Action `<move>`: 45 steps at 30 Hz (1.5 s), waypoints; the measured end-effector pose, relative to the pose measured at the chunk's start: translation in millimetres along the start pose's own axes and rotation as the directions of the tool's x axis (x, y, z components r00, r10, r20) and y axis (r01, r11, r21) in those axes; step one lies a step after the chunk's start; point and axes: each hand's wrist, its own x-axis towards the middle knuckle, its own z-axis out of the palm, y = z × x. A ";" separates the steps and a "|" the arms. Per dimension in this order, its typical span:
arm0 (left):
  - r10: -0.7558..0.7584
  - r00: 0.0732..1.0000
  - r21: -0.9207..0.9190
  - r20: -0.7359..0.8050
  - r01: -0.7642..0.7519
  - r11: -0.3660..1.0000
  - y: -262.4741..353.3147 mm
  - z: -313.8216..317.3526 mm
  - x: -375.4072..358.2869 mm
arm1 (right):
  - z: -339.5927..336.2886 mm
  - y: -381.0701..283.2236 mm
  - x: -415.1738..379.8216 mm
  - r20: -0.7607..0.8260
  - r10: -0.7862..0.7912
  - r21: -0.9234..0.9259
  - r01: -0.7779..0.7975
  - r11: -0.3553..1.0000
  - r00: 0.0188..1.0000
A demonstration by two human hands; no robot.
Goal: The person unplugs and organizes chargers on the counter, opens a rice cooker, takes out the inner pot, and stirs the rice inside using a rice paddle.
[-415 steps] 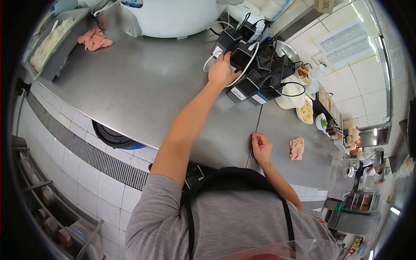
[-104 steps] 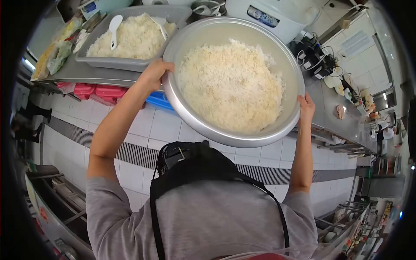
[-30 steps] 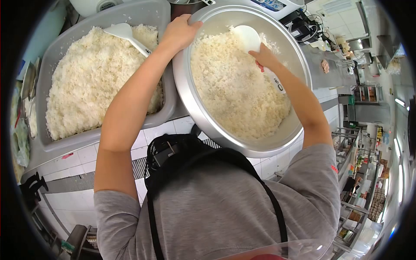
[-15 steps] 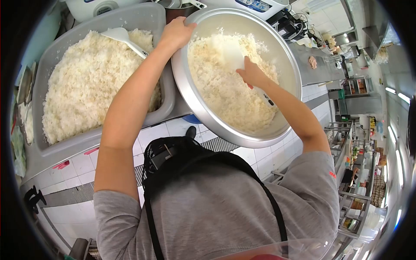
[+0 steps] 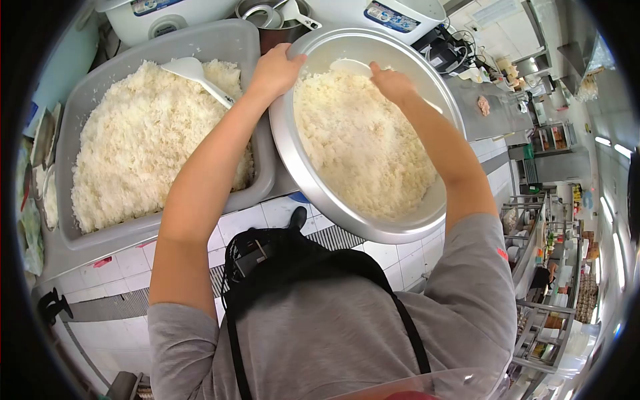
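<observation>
My left hand is closed on the left rim of a large round metal pot, which is tilted toward me. Inside lies a big mass of cooked white rice. My right hand reaches into the pot, closed on a white rice paddle. The paddle's blade is at the rice's far edge, against the inner wall, and partly hidden. Left of the pot, a grey plastic tub holds a heap of rice. A second white paddle rests on that heap.
Behind stand white rice cookers and a small metal pot with utensils in it. Black devices with cables sit at the back right. A steel counter continues to the right. Below is a tiled floor with a drain grate.
My right hand has moved up and away from me, carrying the paddle from the middle of the rice to the pot's far wall. My left hand keeps its hold on the rim.
</observation>
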 end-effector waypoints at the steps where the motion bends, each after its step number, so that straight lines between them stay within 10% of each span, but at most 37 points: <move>1: -0.010 1.000 0.006 0.005 0.010 1.000 -1.1 0.8 1.1 | 3.9 1.6 2.1 0.007 -0.004 0.010 0.004 1.000 1.000; 3: 0.008 1.000 -0.018 -0.003 -0.008 1.000 -1.2 1.0 0.8 | -22.7 -11.9 -5.6 0.432 0.159 0.494 -0.380 0.782 0.888; 9: -0.020 1.000 -0.025 0.004 0.021 0.999 -0.8 2.4 2.8 | -13.1 -26.2 -16.7 0.461 -0.040 0.808 -0.400 0.432 0.887; 18: 0.017 1.000 -0.024 -0.012 -0.017 1.000 -5.5 2.9 5.2 | -57.0 -87.7 -88.9 0.568 -0.259 0.734 -0.338 0.590 0.781; 20: 0.013 1.000 -0.017 -0.024 -0.013 1.000 -1.1 0.7 4.1 | -74.5 -72.8 -88.7 0.659 -0.037 0.454 -0.358 0.816 0.751; 25: 0.023 1.000 -0.024 0.003 -0.023 0.999 -3.2 2.1 5.5 | -3.9 -8.6 -46.3 0.569 0.398 0.661 -0.688 0.300 0.720; 28: 0.041 0.997 0.045 -0.070 -0.038 0.998 -6.7 4.6 8.9 | 17.9 -48.3 -41.7 0.571 0.215 0.819 -0.568 -0.083 0.792; 33: 0.026 0.999 -0.026 -0.039 -0.027 0.999 -0.8 2.0 4.7 | -22.1 -82.3 -59.2 0.710 0.140 0.698 -0.716 -0.003 0.690; 38: 0.048 0.998 -0.026 -0.033 -0.049 0.998 -11.1 7.5 5.6 | -63.6 -118.7 -101.0 0.584 -0.198 0.754 -0.436 0.490 0.787; 41: 0.062 0.997 -0.009 -0.043 -0.063 0.998 -11.0 5.4 8.1 | -89.6 -88.3 -98.5 0.646 -0.105 0.592 -0.410 0.695 0.756; 45: 0.058 0.998 -0.085 -0.028 -0.060 0.995 -3.6 2.8 4.4 | -19.1 -34.7 -53.9 0.647 0.199 0.708 -0.677 0.201 0.736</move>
